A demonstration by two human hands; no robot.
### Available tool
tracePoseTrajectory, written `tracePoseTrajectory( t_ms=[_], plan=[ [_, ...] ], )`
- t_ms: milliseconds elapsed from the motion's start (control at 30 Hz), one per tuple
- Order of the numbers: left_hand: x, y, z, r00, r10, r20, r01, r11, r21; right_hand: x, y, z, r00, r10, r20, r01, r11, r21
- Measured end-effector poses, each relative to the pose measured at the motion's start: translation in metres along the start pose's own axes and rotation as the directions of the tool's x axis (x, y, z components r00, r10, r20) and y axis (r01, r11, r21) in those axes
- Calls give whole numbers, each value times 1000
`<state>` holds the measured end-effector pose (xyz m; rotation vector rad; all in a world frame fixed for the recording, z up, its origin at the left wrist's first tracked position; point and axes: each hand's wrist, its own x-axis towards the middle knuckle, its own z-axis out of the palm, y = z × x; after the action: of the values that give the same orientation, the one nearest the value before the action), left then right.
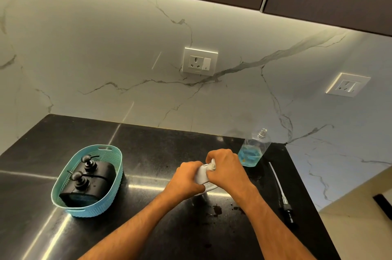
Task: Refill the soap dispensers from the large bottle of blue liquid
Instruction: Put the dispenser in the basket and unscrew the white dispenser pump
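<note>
Fingers of both hands curl round a white bottle mid-counter: left hand (186, 177) grips its body (202, 176), right hand (224, 166) pinches its cap. Clear dispenser (253, 149), part-filled blue, stands uncapped near the back-right corner, its pump (282, 194) lying alongside.

Two bare forearms come into the picture from the bottom edge. No sleeve covers them, and they show fine dark hair. The left hand (186, 177) and the right hand (226, 167) wear no glove, ring, watch or bracelet.
</note>
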<state>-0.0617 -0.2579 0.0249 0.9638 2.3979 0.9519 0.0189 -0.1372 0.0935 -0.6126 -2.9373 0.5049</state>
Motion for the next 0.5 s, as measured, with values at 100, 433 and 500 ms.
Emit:
tracePoseTrajectory(
  t_ms=[100, 433, 500],
  plan=[
    [1, 0, 0, 1000, -9, 6, 9, 1000, -5, 0, -1, 0, 1000, -1, 1, 1, 1000, 11],
    [0, 1, 4, 1000, 9, 2, -9, 1000, 0, -4, 3, 1, 1000, 11, -10, -11, 1000, 1],
    [-1, 0, 5, 1000, 5, 7, -5, 1000, 6, -5, 3, 0, 1000, 3, 12, -3, 1000, 0]
  ],
)
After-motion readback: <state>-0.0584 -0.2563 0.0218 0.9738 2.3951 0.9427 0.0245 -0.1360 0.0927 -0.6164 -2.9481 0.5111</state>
